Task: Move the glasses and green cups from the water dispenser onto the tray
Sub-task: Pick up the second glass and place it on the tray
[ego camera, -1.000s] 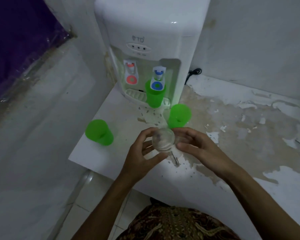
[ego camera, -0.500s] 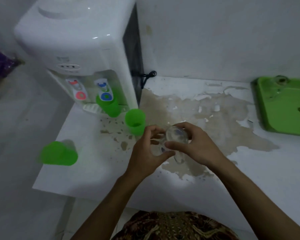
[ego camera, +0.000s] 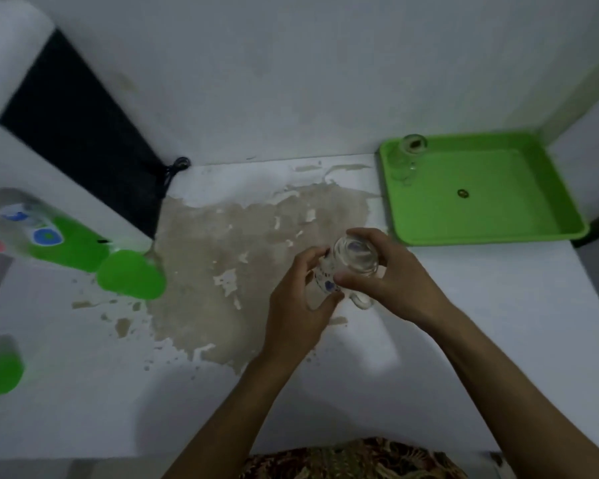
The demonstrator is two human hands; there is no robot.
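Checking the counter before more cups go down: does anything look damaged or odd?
Yes. The white counter has a big brown patch with its coating flaked off, between the dispenser and the green tray.

The view has swung right: the whole green tray (ego camera: 491, 216) now shows, and both hands have carried the glass mug (ego camera: 355, 262) rightward, nearer it.

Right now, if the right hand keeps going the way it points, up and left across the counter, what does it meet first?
The right hand already grips the glass mug, with the left hand directly opposite, so it meets the left hand's fingers first. Beyond them only stained counter shows, though depth is unclear.
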